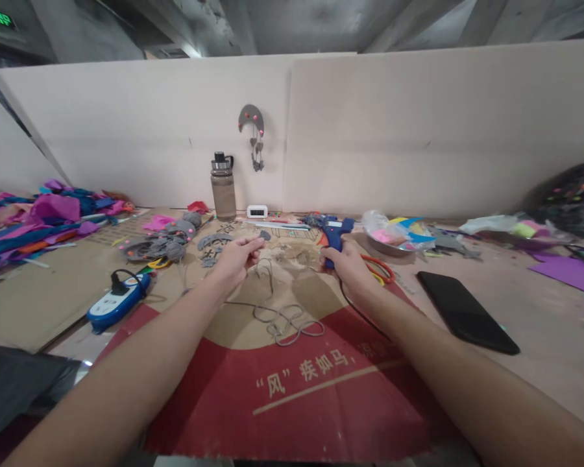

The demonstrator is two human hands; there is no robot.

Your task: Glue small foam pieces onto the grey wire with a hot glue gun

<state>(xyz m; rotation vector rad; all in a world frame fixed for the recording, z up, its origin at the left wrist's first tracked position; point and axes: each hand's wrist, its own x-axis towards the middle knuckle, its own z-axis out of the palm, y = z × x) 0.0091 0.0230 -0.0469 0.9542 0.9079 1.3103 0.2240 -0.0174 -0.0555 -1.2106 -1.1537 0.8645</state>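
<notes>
My left hand [238,261] is closed in a pinch, and a small grey felt piece [266,235] shows at its fingertips. A grey cord [271,275] hangs just below these fingers, and more cord [292,322] lies in loose loops on the cardboard. My right hand [348,263] is wrapped round the handle of a blue glue gun [333,239], whose dark cable runs down under my forearm. Beside the right wrist are orange scissor handles [380,266]. Grey felt cut-outs [214,243] lie beyond the left hand.
A red and brown cardboard sheet [321,395] covers the table. A phone [467,311] and a bowl [394,246] of bits stand right. Left are a power strip [119,303] and coloured felt scraps [53,211]. A bottle [223,191] stands before a white panel [150,130] with a moon ornament [250,115].
</notes>
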